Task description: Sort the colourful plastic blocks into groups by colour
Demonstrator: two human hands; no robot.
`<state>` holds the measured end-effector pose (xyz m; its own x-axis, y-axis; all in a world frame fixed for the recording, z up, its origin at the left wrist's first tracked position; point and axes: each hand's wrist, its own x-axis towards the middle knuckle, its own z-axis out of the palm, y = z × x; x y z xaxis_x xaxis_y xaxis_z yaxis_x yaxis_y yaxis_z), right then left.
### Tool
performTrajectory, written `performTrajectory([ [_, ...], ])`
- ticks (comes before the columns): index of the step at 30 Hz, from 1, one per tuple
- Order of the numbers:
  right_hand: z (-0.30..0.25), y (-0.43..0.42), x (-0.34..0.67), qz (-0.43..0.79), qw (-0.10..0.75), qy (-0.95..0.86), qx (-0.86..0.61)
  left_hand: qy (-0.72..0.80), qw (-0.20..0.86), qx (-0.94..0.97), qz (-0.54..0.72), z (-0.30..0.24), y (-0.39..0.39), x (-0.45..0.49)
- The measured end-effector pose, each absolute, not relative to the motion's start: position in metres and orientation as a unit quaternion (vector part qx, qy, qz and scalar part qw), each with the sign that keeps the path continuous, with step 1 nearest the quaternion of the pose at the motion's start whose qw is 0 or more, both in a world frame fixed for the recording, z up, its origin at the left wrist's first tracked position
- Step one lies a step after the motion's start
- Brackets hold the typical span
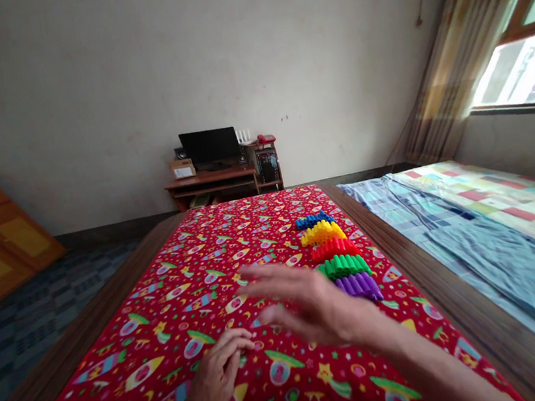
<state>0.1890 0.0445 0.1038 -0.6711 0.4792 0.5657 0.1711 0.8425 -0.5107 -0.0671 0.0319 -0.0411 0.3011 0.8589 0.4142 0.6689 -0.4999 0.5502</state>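
Note:
My left hand (220, 368) rests on the red patterned cloth (132, 336), fingers loosely bent and close together, with nothing visible in them. Raised over the cloth, my right hand (304, 297) is blurred by motion. Its fingers and thumb are apart and hold nothing. Just beyond it, short plastic tube-shaped pieces lie in colour groups: purple (359, 287), green (346, 266), red (335, 248), yellow (323, 232) and blue (314, 220). My right hand and wrist partly overlap the near groups in view, so their left ends are hidden.
The cloth covers a table with a dark wooden edge (447, 269). To the right is a bed with a blue and checked cover (490, 243). A desk (215, 179) with a monitor (210, 147) stands by the far wall. A wooden cabinet (1, 235) is at left.

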Motion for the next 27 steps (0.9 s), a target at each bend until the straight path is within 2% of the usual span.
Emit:
performTrajectory([
  [3,0.11,0.116,0.253,0.235,0.562,-0.719,-0.334,0.473,0.165,0.793,0.347,-0.038,0.028,-0.067],
  [7,0.063,0.207,0.33,0.346,0.674,-0.471,-0.451,0.471,0.182,0.794,0.338,-0.034,0.025,-0.067],
  [10,0.023,0.238,0.359,0.387,0.681,-0.37,-0.499,0.479,0.182,0.786,0.346,-0.034,0.023,-0.065],
  [14,-0.007,0.255,0.363,0.454,0.692,-0.27,-0.492,0.495,0.194,0.767,0.358,-0.036,0.02,-0.063],
  [27,-0.023,0.309,0.343,0.491,0.648,-0.34,-0.473,0.488,0.202,0.768,0.361,-0.038,0.017,-0.064],
])
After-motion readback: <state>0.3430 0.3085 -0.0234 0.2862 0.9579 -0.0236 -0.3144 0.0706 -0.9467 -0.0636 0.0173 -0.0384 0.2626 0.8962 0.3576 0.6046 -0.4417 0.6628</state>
